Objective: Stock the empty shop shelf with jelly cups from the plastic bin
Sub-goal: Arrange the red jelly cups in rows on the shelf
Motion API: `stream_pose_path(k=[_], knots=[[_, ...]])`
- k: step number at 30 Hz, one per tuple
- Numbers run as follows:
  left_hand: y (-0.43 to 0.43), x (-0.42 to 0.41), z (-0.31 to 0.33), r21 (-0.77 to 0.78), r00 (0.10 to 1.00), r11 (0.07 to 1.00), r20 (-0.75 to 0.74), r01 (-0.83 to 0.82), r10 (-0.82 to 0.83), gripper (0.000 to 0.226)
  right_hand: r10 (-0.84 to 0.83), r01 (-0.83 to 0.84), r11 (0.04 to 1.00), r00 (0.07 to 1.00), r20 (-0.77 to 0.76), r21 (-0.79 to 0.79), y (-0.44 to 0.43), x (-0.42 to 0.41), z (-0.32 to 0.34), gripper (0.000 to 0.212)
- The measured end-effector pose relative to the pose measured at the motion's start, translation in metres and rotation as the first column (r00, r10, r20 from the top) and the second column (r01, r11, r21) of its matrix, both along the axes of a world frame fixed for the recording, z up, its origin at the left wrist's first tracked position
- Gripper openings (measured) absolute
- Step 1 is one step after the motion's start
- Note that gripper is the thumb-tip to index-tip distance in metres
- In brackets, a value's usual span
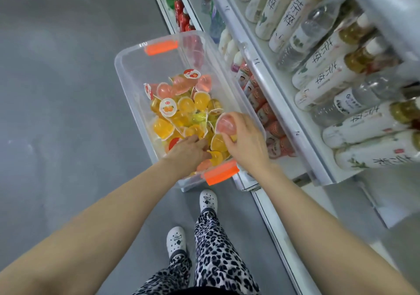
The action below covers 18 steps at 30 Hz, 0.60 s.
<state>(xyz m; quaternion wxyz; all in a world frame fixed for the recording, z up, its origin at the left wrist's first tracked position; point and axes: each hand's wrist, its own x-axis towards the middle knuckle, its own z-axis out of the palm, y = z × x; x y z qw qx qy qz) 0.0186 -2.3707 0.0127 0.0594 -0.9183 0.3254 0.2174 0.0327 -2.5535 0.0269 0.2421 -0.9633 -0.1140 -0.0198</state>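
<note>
Right grip [244,139] is curled round a pink jelly cup [225,123], dome upward, lifted just above the heap at the near end of the plastic bin [127,67]; left grip [187,150] is buried palm-down among the orange cups near the bin's near edge, and whether its fingers pinch one or lie spread I cannot tell, for the back of the hand hides them.

The bin stands on the grey floor [56,90], its long side just beside the base of the shelving [268,85]; its near half holds a loose heap of jelly cups [181,113], mostly orange and yellow with a few pink toward the middle, while its far end by the orange handle [161,47] is bare plastic.

As to progress, I judge the work part done at most: the bin is well short of full, yet many cups are left; the shelves in sight carry bottles [341,72] and small strawberry-patterned packs [261,99], and the empty shelf meant for the cups does not clearly show, so how many are already placed cannot be told.
</note>
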Motion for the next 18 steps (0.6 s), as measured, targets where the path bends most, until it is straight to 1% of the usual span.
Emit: stream_pose_path(k=[2,4,7,8,10,13,15,18], knots=[[0.001,0.003,0.003,0.032,0.999,0.999,0.041,-0.025,0.024,0.054,-0.014,0.013,0.999,1.0,0.001,0.031,0.0,-0.001,0.001,0.039],[0.005,0.006,0.008,0.013,0.992,0.994,0.069,-0.107,0.106,0.06,-0.035,0.034,0.997,0.999,0.004,0.067,-0.001,-0.003,0.006,0.037],[0.016,0.009,0.024,-0.131,0.958,0.955,0.077,-0.266,0.277,0.062,-0.097,0.089,0.985,0.994,0.043,0.149,-0.001,-0.014,0.019,0.035],[0.021,0.009,0.03,-0.21,0.941,0.926,0.061,-0.314,0.333,0.061,-0.117,0.106,0.978,0.992,0.056,0.177,-0.001,-0.019,0.024,0.036],[0.029,0.005,0.043,-0.393,0.898,0.823,-0.018,-0.41,0.439,0.06,-0.154,0.142,0.967,0.987,0.042,0.21,0.002,-0.029,0.036,0.041],[0.033,-0.007,0.063,-0.561,0.839,0.664,-0.11,-0.494,0.532,0.06,-0.176,0.161,0.959,0.984,0.044,0.233,0.002,-0.043,0.054,0.05],[0.032,-0.016,0.078,-0.639,0.827,0.588,-0.142,-0.496,0.543,0.062,-0.183,0.164,0.955,0.981,0.06,0.246,0.002,-0.055,0.066,0.054],[0.028,-0.029,0.098,-0.727,0.85,0.529,-0.144,-0.439,0.507,0.059,-0.224,0.195,0.945,0.971,0.085,0.262,0.0,-0.076,0.087,0.056]])
